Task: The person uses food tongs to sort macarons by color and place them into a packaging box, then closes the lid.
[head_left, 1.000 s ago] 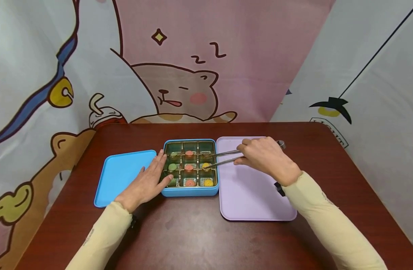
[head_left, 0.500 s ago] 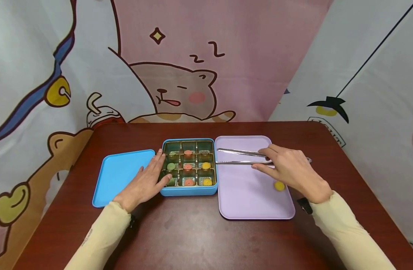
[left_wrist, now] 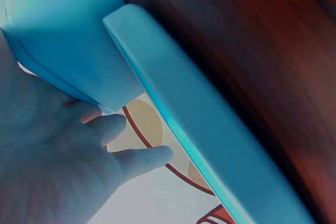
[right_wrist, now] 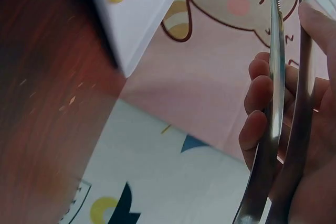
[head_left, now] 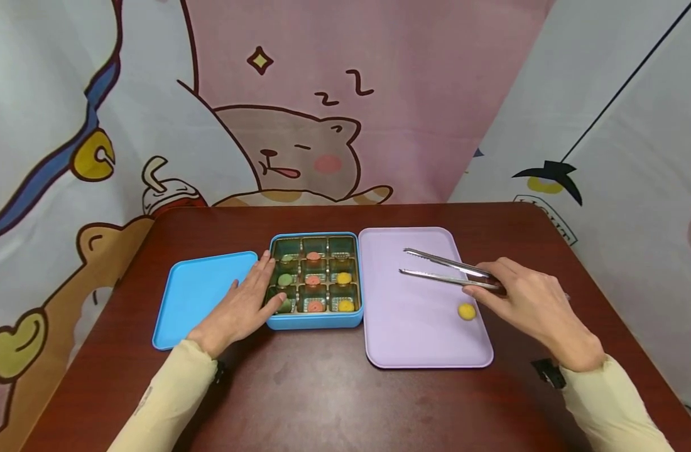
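My right hand point(head_left: 529, 307) grips metal tongs point(head_left: 441, 269) above the purple tray point(head_left: 413, 333), their two arms apart with nothing between the tips. On the tray's right side, below the tongs, lies a yellow round piece point(head_left: 467, 311). My left hand point(head_left: 238, 307) rests with straight fingers against the left side of a blue box point(head_left: 317, 322). Inside the box, a divided insert holds green point(head_left: 285, 280), pink point(head_left: 313, 280) and yellow pieces point(head_left: 344, 278) in columns. The insert's back right compartment point(head_left: 340, 247) shows no piece. In the right wrist view, the fingers curl round the tongs point(right_wrist: 275, 103).
A blue lid point(head_left: 201, 295) lies left of the box, partly behind my left hand. The purple tray stands close against the box's right side. A patterned cloth point(head_left: 424, 113) hangs behind the brown table point(head_left: 323, 389).
My right hand has drawn the tongs out of the box and moved right, over the tray. The yellow piece on the tray has come into view. My left hand stays at the box.
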`<state>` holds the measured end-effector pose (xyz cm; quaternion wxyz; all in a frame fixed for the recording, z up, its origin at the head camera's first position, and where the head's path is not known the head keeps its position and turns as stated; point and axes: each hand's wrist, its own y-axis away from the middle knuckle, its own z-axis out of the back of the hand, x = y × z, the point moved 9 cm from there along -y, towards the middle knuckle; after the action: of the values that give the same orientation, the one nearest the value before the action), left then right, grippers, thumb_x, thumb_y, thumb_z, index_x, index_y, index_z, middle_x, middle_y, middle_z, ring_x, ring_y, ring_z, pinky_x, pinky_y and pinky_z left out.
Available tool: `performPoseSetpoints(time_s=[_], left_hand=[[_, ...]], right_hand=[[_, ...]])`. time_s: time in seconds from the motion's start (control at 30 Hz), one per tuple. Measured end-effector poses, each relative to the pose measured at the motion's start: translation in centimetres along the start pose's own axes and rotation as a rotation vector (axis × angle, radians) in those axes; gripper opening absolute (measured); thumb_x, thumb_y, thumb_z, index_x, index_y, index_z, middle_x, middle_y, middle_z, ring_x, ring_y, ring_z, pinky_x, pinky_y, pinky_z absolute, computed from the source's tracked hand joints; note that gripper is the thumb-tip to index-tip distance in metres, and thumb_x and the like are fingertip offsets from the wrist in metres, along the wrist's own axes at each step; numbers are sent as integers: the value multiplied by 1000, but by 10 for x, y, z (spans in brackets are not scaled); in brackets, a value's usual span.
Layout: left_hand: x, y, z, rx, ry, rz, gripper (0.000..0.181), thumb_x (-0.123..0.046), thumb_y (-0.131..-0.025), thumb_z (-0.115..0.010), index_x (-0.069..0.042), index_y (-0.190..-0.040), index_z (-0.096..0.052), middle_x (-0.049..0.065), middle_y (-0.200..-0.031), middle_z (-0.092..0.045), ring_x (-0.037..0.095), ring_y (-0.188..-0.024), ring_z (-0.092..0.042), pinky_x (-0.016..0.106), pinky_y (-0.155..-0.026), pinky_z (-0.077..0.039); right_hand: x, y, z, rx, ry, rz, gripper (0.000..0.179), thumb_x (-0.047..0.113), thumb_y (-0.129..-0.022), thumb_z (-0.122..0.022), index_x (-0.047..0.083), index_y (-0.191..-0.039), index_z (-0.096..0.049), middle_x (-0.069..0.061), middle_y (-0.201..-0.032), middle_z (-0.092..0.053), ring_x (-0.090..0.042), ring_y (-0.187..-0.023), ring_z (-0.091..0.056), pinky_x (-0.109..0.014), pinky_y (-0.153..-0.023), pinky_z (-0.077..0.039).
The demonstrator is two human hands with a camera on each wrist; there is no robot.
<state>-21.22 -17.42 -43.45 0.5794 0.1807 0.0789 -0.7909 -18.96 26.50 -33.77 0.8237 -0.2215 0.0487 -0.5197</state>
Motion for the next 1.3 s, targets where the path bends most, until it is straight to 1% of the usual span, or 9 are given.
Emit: performPoseSetpoints(time_s=[0.17, 0.3, 0.47, 0.6, 0.8, 1.03, 1.13, 1.23, 1.3], left_hand=[[-1, 0, 1, -10, -3, -5, 85, -54, -108, -46, -3, -166, -11, 11, -174, 0, 38, -158, -11, 75, -115, -17], [-2, 0, 0, -3, 0, -2, 84, -53, -108, -45, -3, -166, -10, 11, -174, 0, 38, -158, -10, 75, -116, -17], [-1, 1, 0, 0, 0, 0, 84, -54, -108, -45, -3, -166, -10, 13, -174, -1, 39, -158, -10, 75, -116, -16], [-1, 0, 0, -2, -2, -3, 85, -55, -108, -44, -3, -166, -11, 12, -174, -1, 39, -158, -10, 75, -115, -16], [-1, 0, -1, 0, 2, 1, 84, -53, -108, -45, -3, -166, -10, 10, -174, 1, 38, -158, -10, 74, -116, -16], [0, -1, -2, -6, -4, 1, 85, -53, -108, -45, -3, -166, -10, 10, -174, 2, 37, -158, -10, 74, -116, -17], [0, -1, -3, -4, 2, 3, 85, -53, -108, -45, -3, -166, -10, 10, -174, 2, 37, -158, -10, 74, -116, -17], [0, -1, -3, -1, 7, 4, 85, -54, -108, -44, -3, -166, -9, 11, -174, 2, 37, -158, -10, 74, -116, -17], [0, -1, -3, 0, 10, 6, 85, -55, -108, -43, -4, -166, -9, 10, -174, 3, 36, -158, -9, 74, -116, -17]], right_hand=[[-17, 13, 5, 16, 13, -53, 46, 37, -76, -92, 13, -110, -73, 7, -82, -60, -7, -59, -44, -27, -47, -35], [-29, 23, 9, 36, 28, -84, 48, 38, -77, -92, 12, -111, -72, 6, -82, -58, -9, -62, -46, -28, -49, -36], [-40, 34, 13, 54, 46, -75, 47, 35, -75, -93, 13, -111, -70, 8, -81, -54, -7, -64, -44, -27, -51, -36], [-49, 43, 17, 68, 52, -56, 46, 34, -74, -93, 15, -110, -71, 10, -82, -54, -4, -64, -45, -29, -52, -37], [-65, 55, 18, 136, 71, -81, 46, 42, -78, -90, 17, -112, -72, 10, -88, -60, -4, -67, -48, -34, -53, -40], [-76, 66, 15, 192, 95, -102, 46, 42, -79, -89, 17, -113, -72, 8, -91, -63, -6, -65, -47, -34, -50, -37], [-79, 69, 13, 222, 100, -107, 47, 44, -80, -87, 15, -114, -72, 3, -96, -69, -11, -67, -56, -36, -49, -40], [-82, 71, 11, 249, 96, -114, 47, 46, -83, -86, 14, -115, -73, -2, -102, -72, -19, -74, -65, -42, -50, -45], [-82, 71, 10, 257, 101, -109, 46, 46, -83, -85, 14, -114, -74, -3, -102, -73, -21, -74, -67, -43, -50, -46]])
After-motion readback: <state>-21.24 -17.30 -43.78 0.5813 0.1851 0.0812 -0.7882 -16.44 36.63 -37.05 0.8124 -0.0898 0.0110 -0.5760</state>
